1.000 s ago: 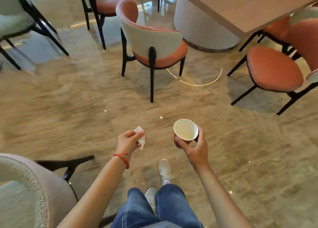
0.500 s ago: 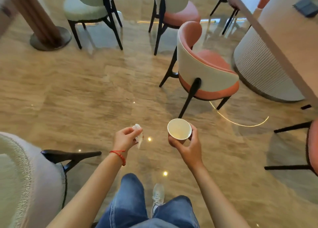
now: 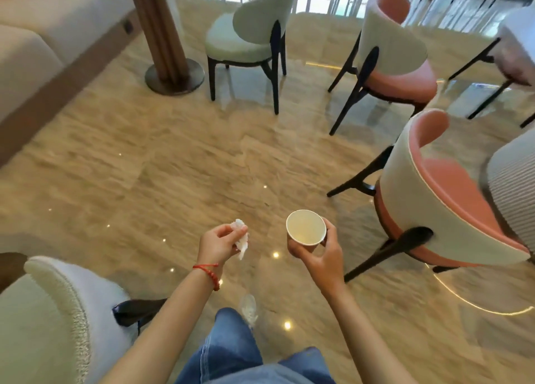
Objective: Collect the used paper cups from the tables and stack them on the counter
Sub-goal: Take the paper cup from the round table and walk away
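Note:
A paper cup (image 3: pixel 306 227) with a pale, empty-looking inside is held upright over the floor; my right hand (image 3: pixel 321 254) grips it round the lower wall, fingers curled under it. To its left, my left hand (image 3: pixel 218 243) pinches a crumpled white tissue (image 3: pixel 241 239) between thumb and fingertips; a red bead bracelet sits on that wrist. Both hands are at waist height above the polished stone floor, a short gap between them. No counter or other cups are in sight.
A pink-seated chair (image 3: pixel 440 198) stands close on the right, another pink chair (image 3: pixel 393 62) behind it. A pale green chair (image 3: pixel 249 36) and a round table's wooden pedestal (image 3: pixel 165 42) lie ahead-left. A fuzzy white chair back (image 3: pixel 55 311) is at my lower left. Open floor (image 3: pixel 188 166) stretches ahead.
The view has swung left as I walk: the big table on the right slid out of sight, the pedestal table and sofa came in. Both hands keep the same hold.

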